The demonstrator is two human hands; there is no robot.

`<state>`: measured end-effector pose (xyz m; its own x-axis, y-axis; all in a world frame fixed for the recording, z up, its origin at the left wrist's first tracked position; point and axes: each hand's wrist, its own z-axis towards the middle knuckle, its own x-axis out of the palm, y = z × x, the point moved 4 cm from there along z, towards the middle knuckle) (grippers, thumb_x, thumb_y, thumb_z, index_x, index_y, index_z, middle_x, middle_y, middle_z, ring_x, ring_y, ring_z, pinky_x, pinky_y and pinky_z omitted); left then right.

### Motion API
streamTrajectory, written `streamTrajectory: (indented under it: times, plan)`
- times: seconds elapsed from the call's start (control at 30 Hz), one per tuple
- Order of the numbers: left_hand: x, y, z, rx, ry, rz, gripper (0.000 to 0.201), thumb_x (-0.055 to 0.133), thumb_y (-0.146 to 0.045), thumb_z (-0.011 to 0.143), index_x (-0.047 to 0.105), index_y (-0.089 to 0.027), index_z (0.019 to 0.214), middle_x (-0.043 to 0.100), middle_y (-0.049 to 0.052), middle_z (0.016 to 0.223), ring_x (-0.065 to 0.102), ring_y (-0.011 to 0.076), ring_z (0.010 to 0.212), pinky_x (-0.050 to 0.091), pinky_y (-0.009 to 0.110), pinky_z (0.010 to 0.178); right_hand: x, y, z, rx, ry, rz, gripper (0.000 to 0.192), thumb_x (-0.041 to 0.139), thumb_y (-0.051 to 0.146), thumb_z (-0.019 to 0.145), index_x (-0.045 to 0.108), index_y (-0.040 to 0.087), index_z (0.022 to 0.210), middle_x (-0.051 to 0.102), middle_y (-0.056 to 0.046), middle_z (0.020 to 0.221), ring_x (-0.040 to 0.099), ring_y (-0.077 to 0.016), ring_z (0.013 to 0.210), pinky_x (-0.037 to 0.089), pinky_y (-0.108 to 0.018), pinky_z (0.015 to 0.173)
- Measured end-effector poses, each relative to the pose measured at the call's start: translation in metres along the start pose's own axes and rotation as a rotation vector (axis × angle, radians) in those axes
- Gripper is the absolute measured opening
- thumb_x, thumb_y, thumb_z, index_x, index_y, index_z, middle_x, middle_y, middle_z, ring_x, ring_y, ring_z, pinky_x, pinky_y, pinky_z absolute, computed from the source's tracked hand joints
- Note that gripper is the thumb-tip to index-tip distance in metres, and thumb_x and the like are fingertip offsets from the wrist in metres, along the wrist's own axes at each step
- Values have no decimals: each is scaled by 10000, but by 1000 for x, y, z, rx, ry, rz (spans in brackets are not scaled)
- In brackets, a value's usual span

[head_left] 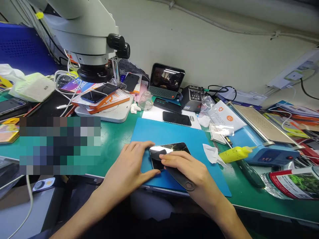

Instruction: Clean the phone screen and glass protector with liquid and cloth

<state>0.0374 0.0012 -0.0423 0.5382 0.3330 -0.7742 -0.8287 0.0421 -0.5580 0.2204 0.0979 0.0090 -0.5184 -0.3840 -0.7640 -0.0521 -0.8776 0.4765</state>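
Observation:
A smartphone (174, 147) with a glossy dark front lies on the blue mat (209, 172), a bright reflection across its screen. My left hand (129, 164) steadies it at the left end, fingers at the far corner and thumb at the near edge. In my right hand (188, 166) is a black flat-handled tool (180, 178) with a hole in its handle end. Its front part lies over the phone's screen, partly hidden by my fingers, so its exact kind is unclear. The phone's right end is partly covered by my right hand.
A microscope (87, 43) overhangs the back left, above stacked phones and boxes. Another phone (176, 118) lies behind the mat. To the right are a crumpled tissue (211, 153), a yellow squeeze bottle (235, 154) with a thin tip and a blue machine (269, 152). A patch at left is pixelated.

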Motion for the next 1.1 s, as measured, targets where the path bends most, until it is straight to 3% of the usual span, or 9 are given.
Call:
streamTrajectory:
  times: [0.13, 0.27, 0.53, 0.77, 0.87, 0.93, 1.0, 1.1]
  plan:
    - [0, 0, 0, 1, -17, 6, 702, 845, -388, 912, 428, -295, 1470, 662, 64, 1405, 622, 318, 1273, 518, 487, 1068, 4, -6, 9, -30, -68, 21, 260, 641, 153, 1043, 733, 265, 1258, 811, -54, 1249, 754, -218, 1191, 663, -382, 1011]
    - [1, 0, 1, 22, -21, -17, 730, 837, -375, 911, 409, -298, 1498, 655, 69, 1440, 619, 323, 1301, 510, 495, 1083, 0, 5, 2, -64, -55, 10, 283, 603, 154, 1063, 726, 267, 1291, 820, -50, 1232, 760, -214, 1175, 664, -363, 1000]
    - [2, 1, 1, 4, 5, 26, 714, 802, -404, 939, 382, -313, 1509, 655, 70, 1438, 625, 319, 1283, 509, 508, 1069, 0, -3, 4, -9, -26, 17, 222, 626, 146, 1048, 727, 237, 1224, 814, -70, 1221, 747, -231, 1187, 666, -397, 988]
    - [0, 0, 0, 10, 5, 1, 691, 791, -404, 944, 407, -318, 1512, 656, 84, 1444, 621, 329, 1297, 497, 519, 1078, 2, 1, 0, 26, -65, -8, 311, 598, 97, 1032, 732, 257, 1263, 811, -67, 1225, 751, -233, 1185, 677, -395, 959]
    - [-1, 1, -1, -10, 0, -10, 680, 771, -418, 953, 420, -325, 1527, 660, 79, 1449, 617, 336, 1310, 497, 528, 1084, 0, -8, -1, 43, -148, -23, 219, 647, 162, 1036, 757, 273, 1189, 829, -43, 1165, 774, -218, 1115, 668, -383, 965]
    - [-1, 3, 0, -17, 10, -1, 719, 775, -430, 944, 415, -329, 1559, 662, 85, 1444, 620, 347, 1302, 504, 539, 1077, -10, -20, -7, 112, -271, -79, 180, 653, 197, 1044, 758, 282, 1164, 831, -37, 1142, 780, -221, 1084, 645, -404, 1001]
    - [1, 5, 1, 11, 40, 19, 762, 788, -438, 929, 412, -338, 1585, 659, 93, 1458, 624, 360, 1298, 517, 549, 1060, -27, -33, -19, 213, -443, -158, 177, 644, 242, 1061, 721, 271, 1217, 821, -57, 1138, 781, -235, 1065, 633, -428, 1001]
    - [7, 5, 2, 94, 46, 53, 684, 754, -399, 953, 445, -360, 1562, 672, 85, 1460, 633, 368, 1300, 530, 571, 1035, -50, -50, -42, 352, -649, -284, 332, 624, 317, 1077, 600, 232, 1397, 806, -91, 1089, 789, -258, 1006, 644, -427, 903]
